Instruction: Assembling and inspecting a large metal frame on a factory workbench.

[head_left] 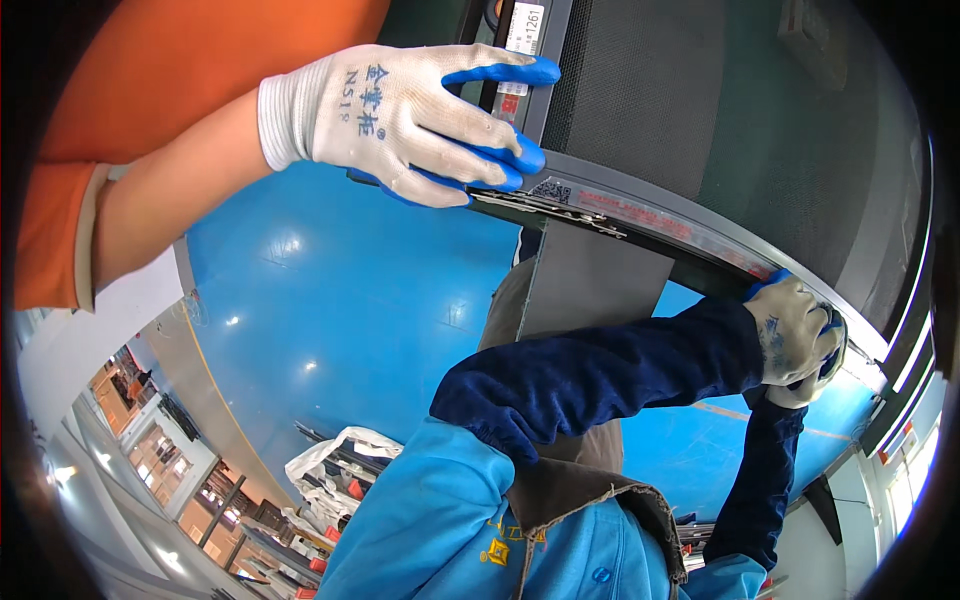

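Observation:
A dark window panel with a grey metal frame [640, 195] spans the upper right. It has a fine black mesh [640, 90], stickers and a thin metal hardware strip along its near edge. My left hand [783, 325], in a white glove with blue coating, is closed at the frame's right-hand edge, a blue fingertip against the rim. My right hand [803, 388], gloved alike, lies close below it. The left hand overlaps it, so its fingers are mostly hidden. At the frame's left corner rests a co-worker's gloved hand [400, 125], fingers spread over the profile.
The co-worker's orange clothing [200, 70] fills the upper left. Below lies a glossy blue floor [330, 290]. A grey flat board [595, 285] hangs or stands under the frame. Racked long pieces with white wrapping [345, 455] stand at lower left. My dark sleeves cross the middle.

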### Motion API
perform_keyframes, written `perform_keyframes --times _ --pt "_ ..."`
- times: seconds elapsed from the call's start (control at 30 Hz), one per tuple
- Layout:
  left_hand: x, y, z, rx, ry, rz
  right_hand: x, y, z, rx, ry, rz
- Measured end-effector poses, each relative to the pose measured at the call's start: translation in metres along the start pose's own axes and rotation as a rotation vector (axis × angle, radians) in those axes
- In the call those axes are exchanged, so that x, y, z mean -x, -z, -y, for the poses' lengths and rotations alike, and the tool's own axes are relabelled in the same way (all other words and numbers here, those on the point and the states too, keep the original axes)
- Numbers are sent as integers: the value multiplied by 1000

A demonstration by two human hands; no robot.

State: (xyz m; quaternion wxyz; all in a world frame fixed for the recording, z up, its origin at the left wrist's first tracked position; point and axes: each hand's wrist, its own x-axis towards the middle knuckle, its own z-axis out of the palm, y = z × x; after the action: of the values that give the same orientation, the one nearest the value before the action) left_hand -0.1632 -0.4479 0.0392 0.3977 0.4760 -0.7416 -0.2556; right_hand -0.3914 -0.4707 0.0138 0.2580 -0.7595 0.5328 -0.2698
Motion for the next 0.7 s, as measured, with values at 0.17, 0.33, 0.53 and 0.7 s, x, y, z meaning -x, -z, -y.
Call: perform_keyframes --times 0.17,0.33,0.53,0.7 --pt "1 -4 2 6 -16 -57 1 -2 0 -53 -14 -46" --pt "1 -1 5 21 -28 11 -5 0 -1 -56 17 85" --pt "2 -5 4 3 -12 3 3 -3 -1 -266 -122 -61" --pt "4 -9 3 -7 -2 -66 4 -2 -2 -142 -23 -32"
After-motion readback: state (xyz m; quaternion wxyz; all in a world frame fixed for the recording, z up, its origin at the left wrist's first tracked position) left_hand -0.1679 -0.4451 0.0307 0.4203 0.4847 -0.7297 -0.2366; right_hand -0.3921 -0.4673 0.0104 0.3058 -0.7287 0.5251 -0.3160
